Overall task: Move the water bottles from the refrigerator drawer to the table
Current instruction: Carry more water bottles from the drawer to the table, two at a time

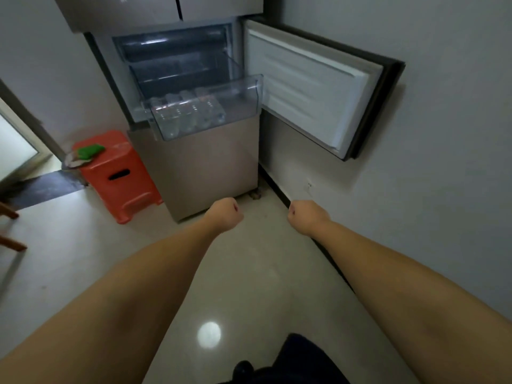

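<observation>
Your left hand (224, 213) and right hand (306, 217) both reach forward over the floor (249, 273) with fingers curled into fists, gripping nothing and touching nothing. Ahead of you the refrigerator (194, 162) stands with its door (313, 87) swung wide to the right. The clear drawer (205, 106) is pulled out, and the water bottles (188, 113) lie side by side inside it, well apart from both fists. Just left of the refrigerator sits an orange stool (122, 176) with a green item (90, 151) lying on top.
</observation>
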The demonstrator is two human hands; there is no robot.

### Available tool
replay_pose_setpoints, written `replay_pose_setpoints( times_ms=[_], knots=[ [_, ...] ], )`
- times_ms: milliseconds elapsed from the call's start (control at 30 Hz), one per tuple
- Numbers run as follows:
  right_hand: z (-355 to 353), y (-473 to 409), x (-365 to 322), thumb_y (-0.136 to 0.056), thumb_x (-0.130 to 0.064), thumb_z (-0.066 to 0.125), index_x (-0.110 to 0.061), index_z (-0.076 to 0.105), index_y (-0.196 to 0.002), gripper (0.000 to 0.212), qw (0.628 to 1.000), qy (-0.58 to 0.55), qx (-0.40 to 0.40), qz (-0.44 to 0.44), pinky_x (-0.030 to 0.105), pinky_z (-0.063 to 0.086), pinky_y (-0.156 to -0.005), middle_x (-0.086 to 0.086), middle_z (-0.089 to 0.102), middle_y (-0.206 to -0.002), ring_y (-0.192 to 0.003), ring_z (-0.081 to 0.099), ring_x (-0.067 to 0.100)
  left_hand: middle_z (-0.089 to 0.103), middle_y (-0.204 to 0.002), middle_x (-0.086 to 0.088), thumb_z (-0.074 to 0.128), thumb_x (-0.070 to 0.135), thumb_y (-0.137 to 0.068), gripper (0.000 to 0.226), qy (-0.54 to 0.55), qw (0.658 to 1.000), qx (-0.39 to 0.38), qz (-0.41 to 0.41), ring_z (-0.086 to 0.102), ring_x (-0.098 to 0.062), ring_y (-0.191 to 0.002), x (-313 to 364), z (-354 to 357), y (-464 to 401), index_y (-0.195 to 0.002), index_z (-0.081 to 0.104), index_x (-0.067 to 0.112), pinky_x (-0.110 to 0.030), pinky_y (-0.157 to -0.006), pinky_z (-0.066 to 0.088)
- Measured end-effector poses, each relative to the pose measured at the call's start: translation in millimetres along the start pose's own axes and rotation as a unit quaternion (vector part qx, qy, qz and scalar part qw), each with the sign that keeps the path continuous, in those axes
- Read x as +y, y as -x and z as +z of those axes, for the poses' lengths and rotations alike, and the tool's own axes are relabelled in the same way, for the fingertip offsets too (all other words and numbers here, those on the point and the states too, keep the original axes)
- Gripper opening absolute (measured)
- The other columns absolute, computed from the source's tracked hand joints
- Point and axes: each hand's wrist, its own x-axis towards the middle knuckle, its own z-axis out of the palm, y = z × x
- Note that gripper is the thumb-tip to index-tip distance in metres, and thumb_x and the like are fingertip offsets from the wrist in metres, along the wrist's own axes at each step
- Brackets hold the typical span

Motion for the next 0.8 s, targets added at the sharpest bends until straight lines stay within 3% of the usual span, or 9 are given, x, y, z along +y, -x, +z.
replay_pose_setpoints(
  times_ms=[167,467,600,667,800],
  knots=[
    [-18.8,-91.7,-18.4,-0.098,-0.018,0.037,-0.008,0.062,-0.109,0.029,0.999,0.010,-0.013,-0.038,0.030,0.043,-0.073,0.015,0.063,-0.108,-0.086,0.055,0.027,0.065,-0.111,-0.016,0.053,0.017,-0.091,0.022,0.030,0.999,0.016,-0.033,0.059,-0.031,-0.106,-12.3,-25.1,-69.8,-0.103,0.064,0.003,-0.031,-0.086,0.045],
    [-101.6,-286.5,-86.4,-0.096,-0.022,0.043,-0.009,0.062,-0.108,0.026,0.989,0.004,-0.002,-0.151,0.037,0.050,-0.081,0.014,0.063,-0.109,-0.097,0.060,0.032,0.065,-0.113,-0.016,0.056,0.019,-0.091,0.024,0.074,0.990,0.095,-0.079,0.059,-0.030,-0.106,-10.3,-113.8,-233.7,-0.106,0.063,0.002,-0.030,-0.085,0.045],
    [-145.1,-357.6,-112.5,-0.096,-0.022,0.043,-0.007,0.063,-0.103,0.026,0.980,-0.006,0.042,-0.194,0.034,0.048,-0.075,0.013,0.065,-0.105,-0.095,0.061,0.031,0.065,-0.109,-0.018,0.053,0.015,-0.093,0.023,0.120,0.980,0.137,-0.077,0.061,-0.030,-0.102,-3.2,-151.4,-289.3,-0.107,0.063,0.001,-0.036,-0.088,0.048],
    [-161.0,-381.8,-127.9,-0.096,-0.021,0.043,-0.008,0.062,-0.096,0.023,0.974,-0.036,0.078,-0.208,0.033,0.046,-0.072,0.012,0.066,-0.096,-0.092,0.062,0.031,0.068,-0.104,-0.018,0.052,0.014,-0.093,0.021,0.133,0.974,0.166,-0.075,0.063,-0.031,-0.098,0.7,-171.9,-311.2,-0.103,0.066,0.001,-0.034,-0.084,0.048],
    [-186.6,-429.4,-172.7,-0.096,-0.020,0.042,-0.011,0.065,-0.102,0.026,0.955,-0.090,0.150,-0.241,0.036,0.047,-0.070,0.014,0.069,-0.099,-0.089,0.062,0.034,0.069,-0.091,-0.019,0.050,0.015,-0.092,0.021,0.142,0.958,0.240,-0.067,0.064,-0.032,-0.089,1.4,-219.7,-357.8,-0.094,0.067,0.003,-0.033,-0.077,0.048]
  ],
)
